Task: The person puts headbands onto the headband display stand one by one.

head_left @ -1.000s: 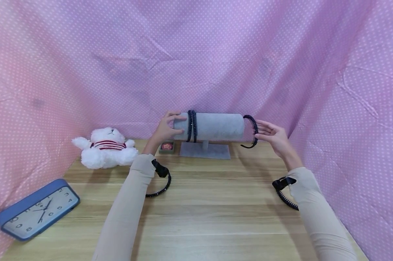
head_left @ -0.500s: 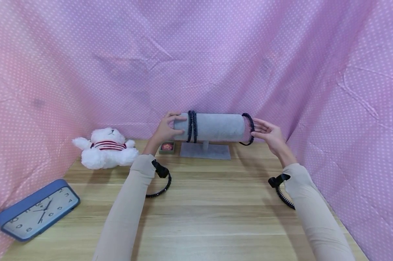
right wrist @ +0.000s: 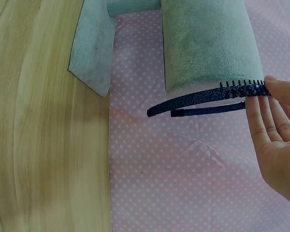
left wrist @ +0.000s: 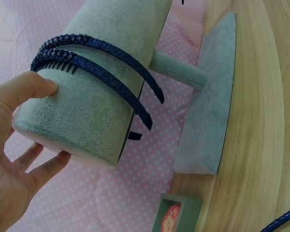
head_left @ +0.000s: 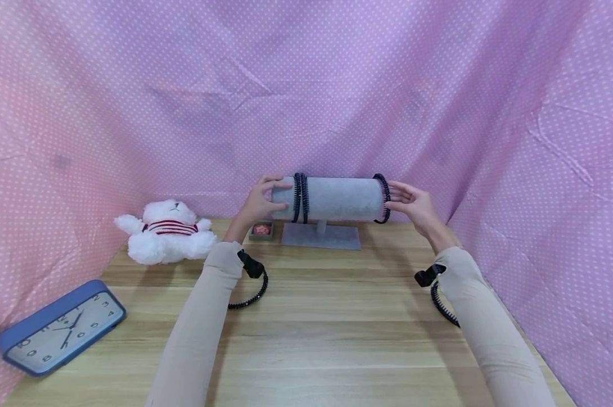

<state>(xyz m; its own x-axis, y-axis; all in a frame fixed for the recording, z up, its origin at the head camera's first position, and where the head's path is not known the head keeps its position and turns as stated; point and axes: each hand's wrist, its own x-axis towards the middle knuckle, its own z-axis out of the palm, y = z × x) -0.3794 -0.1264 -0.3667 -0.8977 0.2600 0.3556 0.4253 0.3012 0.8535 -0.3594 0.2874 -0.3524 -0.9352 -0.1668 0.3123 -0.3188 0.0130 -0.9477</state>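
A grey plush headband stand (head_left: 344,199), a horizontal roll on a post and flat base, stands at the back of the table. My left hand (head_left: 257,202) grips the roll's left end, the thumb lying just beside two dark beaded headbands (left wrist: 106,70) hung over it. At the opposite end, my right hand (head_left: 420,210) pinches another dark toothed headband (right wrist: 198,98) by its beaded top, between thumb and fingers. In the right wrist view this headband lies right at the roll's end rim, with its two tips pointing away from the palm.
More dark headbands lie on the wooden table, one by the left forearm (head_left: 250,302) and one by the right forearm (head_left: 442,307). A small green box (head_left: 260,230), a white plush bear (head_left: 170,237) and a blue clock (head_left: 62,328) are on the left. Pink dotted cloth surrounds the table.
My right hand has moved left with the headband, from a gap beyond the roll to its right end. The left hand stays on the other end.
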